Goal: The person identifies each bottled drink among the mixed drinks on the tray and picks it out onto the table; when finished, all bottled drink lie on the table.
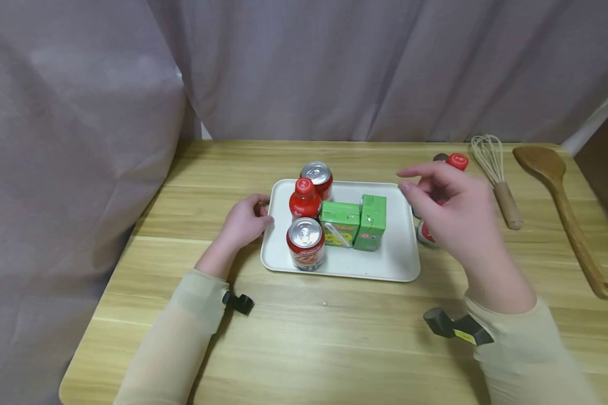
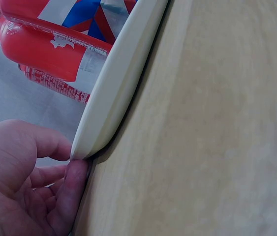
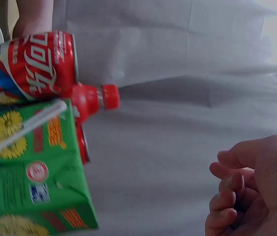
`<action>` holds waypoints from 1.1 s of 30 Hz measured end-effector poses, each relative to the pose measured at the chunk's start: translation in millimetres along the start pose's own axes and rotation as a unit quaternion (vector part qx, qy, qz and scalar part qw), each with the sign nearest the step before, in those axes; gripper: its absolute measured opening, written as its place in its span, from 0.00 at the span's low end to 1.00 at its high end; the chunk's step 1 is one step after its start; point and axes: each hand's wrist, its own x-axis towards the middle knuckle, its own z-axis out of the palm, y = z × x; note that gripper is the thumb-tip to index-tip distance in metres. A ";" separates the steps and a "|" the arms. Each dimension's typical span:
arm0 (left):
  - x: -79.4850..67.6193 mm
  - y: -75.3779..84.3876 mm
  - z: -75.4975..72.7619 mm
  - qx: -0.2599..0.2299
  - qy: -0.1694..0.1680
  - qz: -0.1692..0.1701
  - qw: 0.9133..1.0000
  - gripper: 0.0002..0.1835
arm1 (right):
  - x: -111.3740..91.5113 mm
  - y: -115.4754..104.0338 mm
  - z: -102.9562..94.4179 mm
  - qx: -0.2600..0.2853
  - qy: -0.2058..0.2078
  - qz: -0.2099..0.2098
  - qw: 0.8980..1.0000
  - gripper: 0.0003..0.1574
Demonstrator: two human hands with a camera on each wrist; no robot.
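Observation:
A white tray (image 1: 396,260) sits on the wooden table. My left hand (image 1: 245,220) pinches its left rim; in the left wrist view the thumb and a finger meet at the tray edge (image 2: 113,93). On the tray stand a front red soda can (image 1: 305,253), a rear red soda can (image 1: 318,175), a red bottle (image 1: 304,203) between them, and two green drink cartons (image 1: 371,222), one with a straw (image 3: 25,130) on its side. Above the tray's right end hovers my right hand (image 1: 458,216), fingers loosely bent and holding nothing.
Partly hidden behind my right hand are a red-capped bottle (image 1: 457,161), a dark round top (image 1: 441,157) and a red-and-white item (image 1: 427,233). Farther right lie a whisk (image 1: 496,183) and a wooden spatula (image 1: 562,208). A grey curtain (image 1: 304,67) hangs behind the table.

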 end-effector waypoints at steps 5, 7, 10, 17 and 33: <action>-0.2 -1.3 -0.5 0.001 0.001 -0.003 1.000 0.28 | 8.8 -3.4 26.9 -0.014 -0.085 -0.008 0.996 0.13; -0.3 -2.0 -1.0 0.003 0.001 -0.003 1.000 0.28 | 13.5 -5.3 38.9 -0.021 -0.136 -0.002 0.990 0.16; -0.5 -1.7 -1.6 0.005 0.000 0.000 1.000 0.28 | 21.2 -6.4 57.9 -0.025 -0.199 0.017 0.979 0.21; 0.3 -0.2 -1.0 0.006 -0.001 0.004 1.000 0.28 | 36.8 -7.6 98.3 -0.029 -0.236 0.046 0.970 0.28; 1.0 -1.1 -0.7 0.013 0.004 0.005 1.000 0.27 | 47.3 0.8 119.9 -0.055 -0.300 0.052 0.951 0.21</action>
